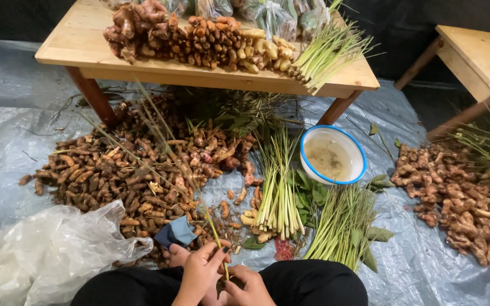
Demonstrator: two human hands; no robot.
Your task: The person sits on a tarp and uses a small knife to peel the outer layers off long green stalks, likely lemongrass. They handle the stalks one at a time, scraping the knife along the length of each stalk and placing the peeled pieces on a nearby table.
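1. Our left hand and right hand meet over our lap, fingers pinched on a thin green stalk.
2. The stalk stands up between our hands, so both can work it.
3. The brown root pile lies close in front, easy to reach.
4. The white bowl sits by the cut stalk bundles.

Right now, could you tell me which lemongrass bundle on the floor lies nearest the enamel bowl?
The fine green bundle just below the bowl; the pale thick-stalked bundle lies to its left, farther off.
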